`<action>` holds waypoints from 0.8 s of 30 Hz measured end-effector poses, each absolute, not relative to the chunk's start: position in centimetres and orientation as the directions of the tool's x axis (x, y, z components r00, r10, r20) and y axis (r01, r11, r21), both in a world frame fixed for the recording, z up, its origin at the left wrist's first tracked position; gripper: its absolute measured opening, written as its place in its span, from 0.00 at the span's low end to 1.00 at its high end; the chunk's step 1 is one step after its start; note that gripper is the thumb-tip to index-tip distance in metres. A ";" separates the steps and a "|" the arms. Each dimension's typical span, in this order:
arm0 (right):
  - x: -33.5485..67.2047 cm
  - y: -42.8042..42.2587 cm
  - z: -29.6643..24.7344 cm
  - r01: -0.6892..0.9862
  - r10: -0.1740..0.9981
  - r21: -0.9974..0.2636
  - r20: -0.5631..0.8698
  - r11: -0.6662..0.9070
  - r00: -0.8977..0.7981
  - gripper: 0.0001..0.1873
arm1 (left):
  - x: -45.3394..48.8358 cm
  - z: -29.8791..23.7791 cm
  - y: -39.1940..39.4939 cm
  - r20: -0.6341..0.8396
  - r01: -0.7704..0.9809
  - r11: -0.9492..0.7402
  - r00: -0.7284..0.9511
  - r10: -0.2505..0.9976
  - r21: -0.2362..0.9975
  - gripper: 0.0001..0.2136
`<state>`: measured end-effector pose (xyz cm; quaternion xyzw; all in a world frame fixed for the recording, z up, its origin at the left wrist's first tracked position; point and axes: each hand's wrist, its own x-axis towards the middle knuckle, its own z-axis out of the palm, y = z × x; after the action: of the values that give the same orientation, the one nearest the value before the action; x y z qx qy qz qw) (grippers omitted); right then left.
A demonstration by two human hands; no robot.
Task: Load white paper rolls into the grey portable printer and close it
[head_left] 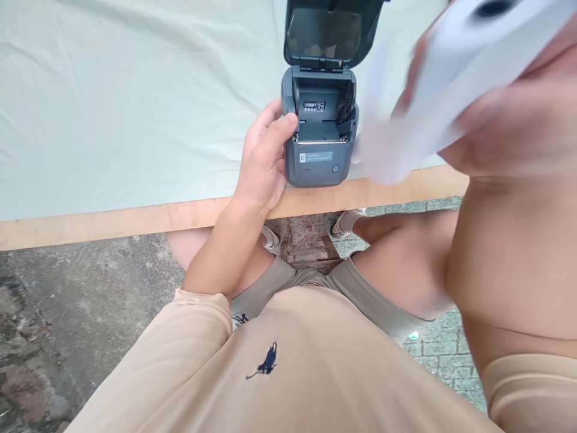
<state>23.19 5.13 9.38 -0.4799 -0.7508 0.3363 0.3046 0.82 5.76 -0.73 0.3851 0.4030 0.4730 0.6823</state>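
A small dark blue-grey label printer (pixel 318 167) is in front of me near the table's front edge, its lid (pixel 324 33) swung up and back. Inside, its paper compartment shows no roll. My left hand (pixel 265 150) grips the printer's left side, thumb on the rim of the compartment. At the upper right, close to the camera and blurred, my right hand (pixel 487 129) holds a white paper roll (pixel 455 66) with a dark core hole. A loose strip of paper hangs from the roll toward the printer's right side.
A pale green cloth (pixel 135 108) covers the table, with a bare wooden edge (pixel 198 211) along the front. Below it are my legs, a wooden stool part (pixel 309 255), and concrete and brick ground.
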 end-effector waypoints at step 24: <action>19.4 3.1 7.7 0.813 0.862 -0.302 0.070 0.498 -0.502 0.13 | 0.9 -1.0 5.6 -0.134 -0.452 0.258 0.288 0.948 0.854 0.16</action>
<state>19.36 3.15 7.73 -0.4877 -0.8588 0.1154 0.1064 0.92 5.62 -0.95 0.3630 0.3415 0.4891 0.7158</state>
